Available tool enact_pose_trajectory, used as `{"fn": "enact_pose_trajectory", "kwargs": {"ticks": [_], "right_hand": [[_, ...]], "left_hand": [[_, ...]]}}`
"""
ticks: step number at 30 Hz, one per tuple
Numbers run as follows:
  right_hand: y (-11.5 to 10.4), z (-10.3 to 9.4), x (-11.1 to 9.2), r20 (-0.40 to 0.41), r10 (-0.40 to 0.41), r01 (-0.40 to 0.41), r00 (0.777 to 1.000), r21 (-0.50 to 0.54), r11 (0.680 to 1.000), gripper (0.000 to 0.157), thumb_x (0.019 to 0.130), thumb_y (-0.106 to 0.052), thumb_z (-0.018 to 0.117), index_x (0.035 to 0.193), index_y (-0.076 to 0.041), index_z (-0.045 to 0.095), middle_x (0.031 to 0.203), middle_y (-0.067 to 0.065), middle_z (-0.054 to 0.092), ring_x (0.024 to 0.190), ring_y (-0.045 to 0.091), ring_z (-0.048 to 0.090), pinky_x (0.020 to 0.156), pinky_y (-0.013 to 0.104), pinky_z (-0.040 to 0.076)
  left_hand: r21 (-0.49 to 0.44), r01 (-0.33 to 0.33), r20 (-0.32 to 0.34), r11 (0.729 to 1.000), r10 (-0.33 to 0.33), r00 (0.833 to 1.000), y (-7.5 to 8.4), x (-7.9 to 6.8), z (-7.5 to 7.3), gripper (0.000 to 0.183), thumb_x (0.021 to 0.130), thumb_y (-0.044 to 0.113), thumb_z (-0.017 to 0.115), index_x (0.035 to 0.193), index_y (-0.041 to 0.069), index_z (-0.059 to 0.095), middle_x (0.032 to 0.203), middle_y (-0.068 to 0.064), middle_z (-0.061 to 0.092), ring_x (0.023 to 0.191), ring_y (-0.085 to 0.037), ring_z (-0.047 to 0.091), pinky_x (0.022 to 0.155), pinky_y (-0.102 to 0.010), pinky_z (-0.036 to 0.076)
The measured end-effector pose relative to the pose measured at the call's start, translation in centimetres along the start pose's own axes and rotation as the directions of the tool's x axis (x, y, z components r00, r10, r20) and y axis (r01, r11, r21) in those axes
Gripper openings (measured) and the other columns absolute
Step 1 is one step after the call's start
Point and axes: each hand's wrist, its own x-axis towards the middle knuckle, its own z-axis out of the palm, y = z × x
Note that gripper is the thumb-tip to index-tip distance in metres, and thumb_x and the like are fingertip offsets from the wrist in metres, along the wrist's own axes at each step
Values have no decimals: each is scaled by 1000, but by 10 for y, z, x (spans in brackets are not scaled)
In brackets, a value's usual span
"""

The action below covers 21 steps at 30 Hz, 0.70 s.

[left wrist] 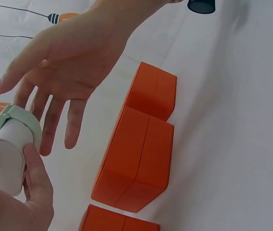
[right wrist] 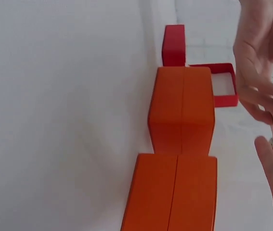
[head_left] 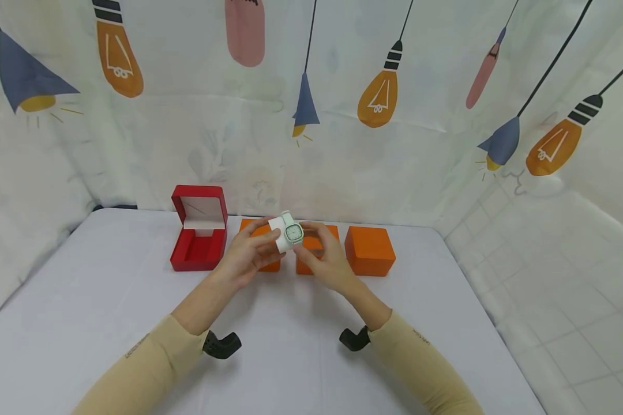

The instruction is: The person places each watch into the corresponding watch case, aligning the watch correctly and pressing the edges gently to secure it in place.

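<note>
My left hand [head_left: 241,256] grips a white pillow-like watch holder [left wrist: 7,166] between thumb and fingers, raised in front of the orange boxes. A pale green wristwatch [head_left: 293,232] with a squarish dial is wrapped round that holder, its strap [left wrist: 26,117] showing in the left wrist view. Beside the watch is my right hand [head_left: 334,265], its fingers extended and spread with the palm toward the watch in the left wrist view. The right thumb comes close under the dial in the head view. In the right wrist view, the watch is partly cut off by the frame edge.
A red box [head_left: 199,253] stands at the back left, its white-lined lid raised. Three orange boxes line the back: one [head_left: 272,266] behind the left hand, one [head_left: 303,267] behind the right, and one [head_left: 370,251] farther right. A printed curtain [head_left: 187,132] hangs behind the white table [head_left: 285,357].
</note>
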Motion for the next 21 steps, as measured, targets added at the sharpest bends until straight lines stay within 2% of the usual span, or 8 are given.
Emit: {"fn": "enact_pose_trajectory", "kwargs": {"ticks": [3,10,13,17,21], "right_hand": [[-1,-8,0,68,56,-62,996,80,995,53,101,-13,67,149,-8,45,147,5,50,132,23,51,95,41,56],[1,-19,-1,193,22,-70,981,248,966,60,103,-23,64,154,-6,39,156,3,41,140,26,43,105,44,49],[2,-22,-2,229,32,-97,973,279,955,58,102,-15,65,154,-6,40,156,2,41,141,25,41,106,43,48],[2,-25,-1,273,47,-130,961,294,947,63,98,5,65,154,-7,40,155,4,42,142,25,39,107,43,48],[3,-25,-2,281,53,-139,958,297,945,65,96,9,65,154,-6,41,153,7,43,142,26,40,107,44,47]], "left_hand": [[34,7,11,999,-7,1000,1,-2,-1,68,104,23,63,161,14,27,146,-12,46,114,-24,62,95,-38,56],[109,16,44,994,-21,999,1,-3,-6,65,102,25,65,158,16,33,146,-12,46,120,-28,56,94,-36,56],[142,14,66,990,-24,997,0,-4,-9,65,102,25,66,158,15,33,145,-13,46,119,-29,56,93,-35,57],[175,16,95,984,-33,995,0,-7,-11,67,102,24,67,159,15,33,144,-15,47,121,-30,56,93,-36,57],[202,19,101,979,-40,994,-1,-7,-11,66,101,23,68,158,16,35,144,-16,47,123,-32,55,93,-39,57]]}}
